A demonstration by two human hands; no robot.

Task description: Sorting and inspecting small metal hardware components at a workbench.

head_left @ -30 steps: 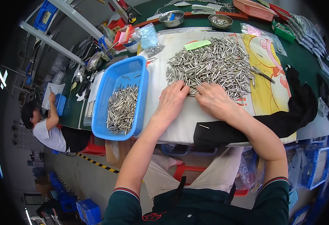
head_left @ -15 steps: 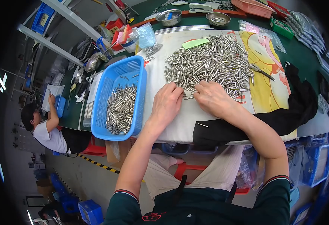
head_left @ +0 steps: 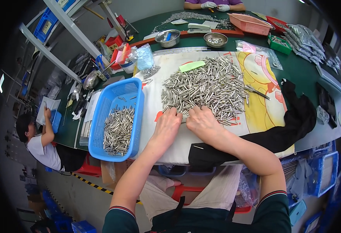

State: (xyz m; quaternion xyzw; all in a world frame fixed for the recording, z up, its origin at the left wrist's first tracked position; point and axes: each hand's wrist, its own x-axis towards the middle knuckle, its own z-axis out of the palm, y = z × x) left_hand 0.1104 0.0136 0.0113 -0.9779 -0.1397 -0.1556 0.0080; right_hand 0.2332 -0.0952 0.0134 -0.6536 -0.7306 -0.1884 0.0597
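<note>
A heap of short, shiny metal pins (head_left: 207,87) lies on a printed cloth (head_left: 151,116), with a green paper slip (head_left: 192,66) on top. At the heap's near edge my left hand (head_left: 168,125) is closed, its fingertips curled down against the pins. Close beside it, my right hand (head_left: 202,121) is also closed, knuckles up. One pin shows in the narrow gap between the hands; what the fingertips pinch is hidden. To the left stands a blue perforated basket (head_left: 94,128), part filled with similar pins (head_left: 118,130).
A black cloth (head_left: 252,141) with one pin on it runs under my right forearm. Black-handled pliers or cutters (head_left: 257,92) lie right of the heap. Metal bowls (head_left: 167,38) stand behind. A person's white-gloved hands (head_left: 216,6) show across the table; another person (head_left: 46,143) sits left.
The view has tilted up, bringing the gloved hands across the table into sight. My hands stay closed at the heap's near edge, with little change in their pose.
</note>
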